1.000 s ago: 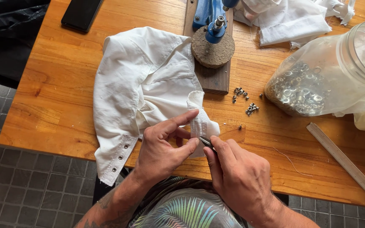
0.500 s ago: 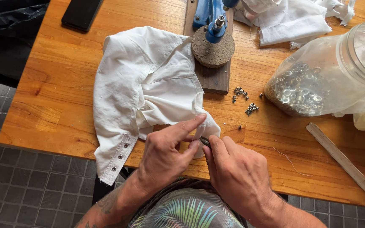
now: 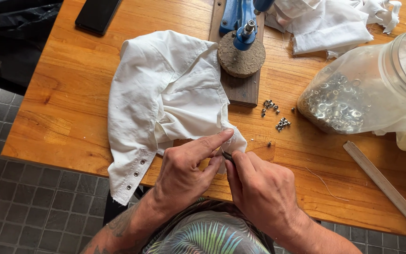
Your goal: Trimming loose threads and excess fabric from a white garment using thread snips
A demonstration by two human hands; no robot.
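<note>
Phone point(image 3: 97, 15), black and face down, lies at the far left corner of the wooden counter point(image 3: 62, 108). Next to the right a white garment point(image 3: 165, 94) is spread out, with a row of small metal snaps along its near hem. The left hand point(image 3: 184, 171) pinches the garment's near right corner at the counter's front edge, forefinger stretched out along the cloth. The right hand point(image 3: 261, 188), just beside and touching it, is closed on a thin dark tool point(image 3: 227, 155) whose tip meets the same corner. Beyond the hands a blue press point(image 3: 241, 21) stands on a wooden board with a round cork pad point(image 3: 240, 59). Loose metal eyelets point(image 3: 276, 113) are scattered further right, near a clear jar point(image 3: 367, 94) lying on its side and full of more. More white cloth point(image 3: 325, 21) is heaped at the far edge, and a ruler point(image 3: 386, 188) lies at the near right.
</note>
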